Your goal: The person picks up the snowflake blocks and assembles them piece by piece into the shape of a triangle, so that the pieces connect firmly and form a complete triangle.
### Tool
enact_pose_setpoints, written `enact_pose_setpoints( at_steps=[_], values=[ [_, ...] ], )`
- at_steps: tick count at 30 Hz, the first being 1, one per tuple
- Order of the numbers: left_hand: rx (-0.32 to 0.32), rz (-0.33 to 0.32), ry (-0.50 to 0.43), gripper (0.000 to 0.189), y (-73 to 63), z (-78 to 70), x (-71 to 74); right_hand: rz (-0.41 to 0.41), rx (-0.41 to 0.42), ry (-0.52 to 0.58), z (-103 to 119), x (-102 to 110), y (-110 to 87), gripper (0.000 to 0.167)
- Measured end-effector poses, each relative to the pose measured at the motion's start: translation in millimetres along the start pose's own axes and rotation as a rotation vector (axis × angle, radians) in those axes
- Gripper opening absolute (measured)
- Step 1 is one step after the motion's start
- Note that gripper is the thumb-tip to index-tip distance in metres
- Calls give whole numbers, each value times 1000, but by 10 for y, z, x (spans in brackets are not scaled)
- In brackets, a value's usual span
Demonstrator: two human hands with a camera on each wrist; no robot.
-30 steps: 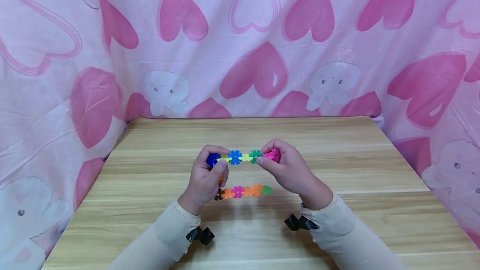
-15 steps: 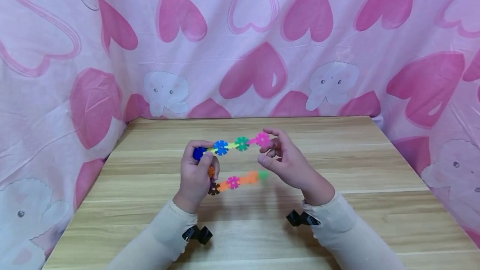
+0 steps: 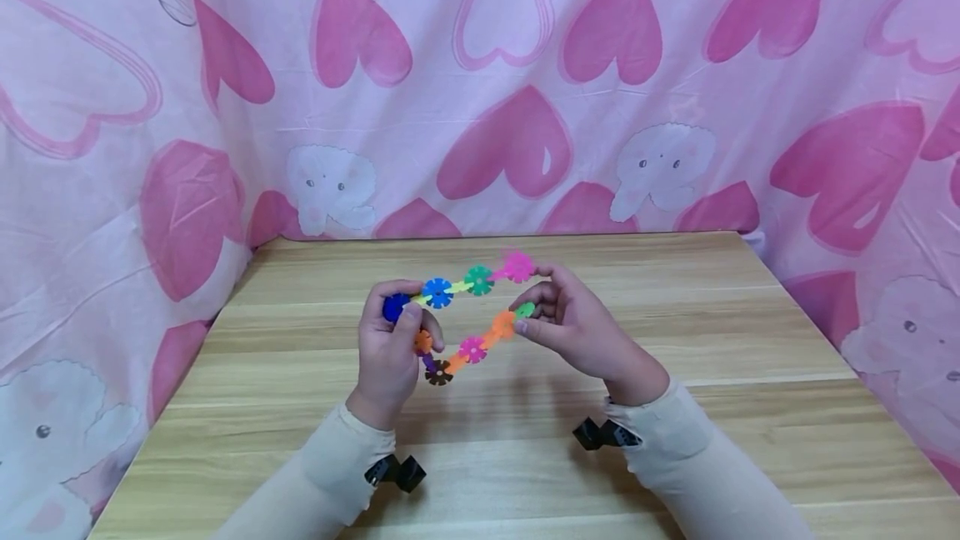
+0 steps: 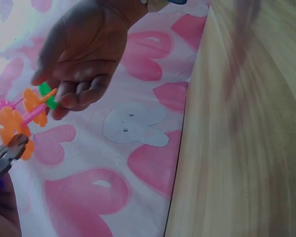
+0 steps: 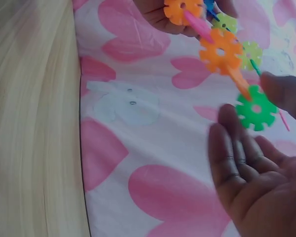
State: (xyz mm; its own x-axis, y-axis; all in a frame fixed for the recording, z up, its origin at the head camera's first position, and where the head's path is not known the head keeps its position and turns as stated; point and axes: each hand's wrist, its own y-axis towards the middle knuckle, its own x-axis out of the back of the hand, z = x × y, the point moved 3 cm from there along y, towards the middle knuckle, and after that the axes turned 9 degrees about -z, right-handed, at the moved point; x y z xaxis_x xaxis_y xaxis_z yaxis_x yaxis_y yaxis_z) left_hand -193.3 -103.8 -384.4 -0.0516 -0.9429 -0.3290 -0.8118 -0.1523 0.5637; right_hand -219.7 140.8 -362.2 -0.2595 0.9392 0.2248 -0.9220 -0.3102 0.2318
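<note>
A chain of interlocking plastic snowflake discs, bent into an open loop, hangs between the hands above the table. My left hand grips its bend, thumb on the dark blue disc. The upper arm of the chain runs through a blue disc and a green one to a pink disc near my right index fingertip. Below, a brown disc, a pink one and orange ones lead up to a light green end disc. My right hand has that end disc between thumb and curled fingers.
The wood-grain table lies beneath both hands. A pink curtain with hearts and white animal figures surrounds its back and sides. Small black cameras are strapped at both sleeve cuffs.
My right hand has let go of the upper pink-green end and now holds the lower green end, which has risen. My left hand has shifted slightly left, still gripping the bend.
</note>
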Motion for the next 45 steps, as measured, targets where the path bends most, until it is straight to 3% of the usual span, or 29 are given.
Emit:
enact_pose_setpoints(
  at_steps=[7, 13, 18, 28, 37, 45],
  values=[
    [68, 73, 6, 26, -49, 55, -40, -110, 122, 36, 58, 29, -6, 74],
    [104, 111, 65, 30, -71, 90, -57, -154, 197, 34, 64, 68, -12, 74],
    [126, 127, 49, 30, -89, 93, -84, -166, 230, 29, 73, 89, -21, 75],
    [149, 157, 106, 31, -100, 100, -94, -197, 228, -13, 80, 121, -45, 65],
    [282, 205, 266, 30, -78, 102, -85, -224, 234, -47, 100, 150, -55, 62],
    [335, 238, 300, 30, -75, 108, -90, -233, 205, -60, 77, 152, -46, 61]
  ],
)
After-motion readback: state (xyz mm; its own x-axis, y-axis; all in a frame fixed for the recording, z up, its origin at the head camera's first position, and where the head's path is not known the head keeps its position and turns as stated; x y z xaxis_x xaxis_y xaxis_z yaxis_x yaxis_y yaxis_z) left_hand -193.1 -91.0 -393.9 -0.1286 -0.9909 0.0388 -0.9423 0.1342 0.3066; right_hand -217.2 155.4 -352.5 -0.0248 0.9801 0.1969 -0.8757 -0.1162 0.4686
